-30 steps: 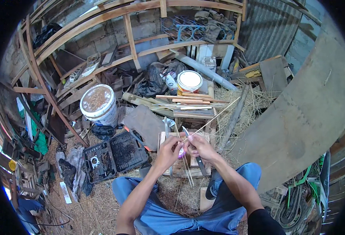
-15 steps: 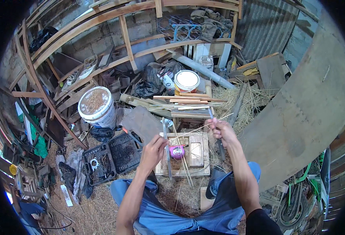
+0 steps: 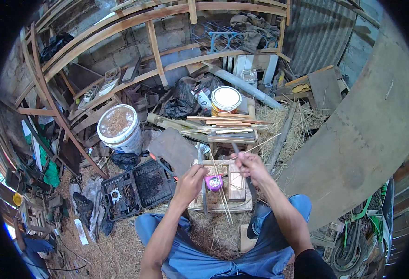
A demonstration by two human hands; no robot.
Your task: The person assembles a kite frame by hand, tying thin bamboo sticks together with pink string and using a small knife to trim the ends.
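My left hand [image 3: 190, 184] pinches the near end of a thin bamboo strip [image 3: 268, 141], which slants up to the right. My right hand [image 3: 253, 168] is closed round a knife [image 3: 235, 148], its blade pointing up and its long dark handle running down below the hand. Where the strip passes my right hand, blade and strip lie close together; contact is hidden by the fingers. Below the hands sits a low wooden stand [image 3: 240, 205] with a purple round tape measure [image 3: 212, 183] and a wooden block [image 3: 236, 186]. Loose thin strips [image 3: 224, 202] and a flat grey bar [image 3: 204, 200] lean across it.
Wooden slats [image 3: 223, 122] and strips lie on a small bench beyond the stand. A black tool case [image 3: 154, 182] lies open at left, near a white bucket [image 3: 119, 129]. A lidded pail [image 3: 226, 99] stands farther back. At right leans a large board [image 3: 348, 135].
My right hand and the knife have moved left along the strip, closer to my left hand. The left hand keeps its pinch. The whole view has shifted slightly.
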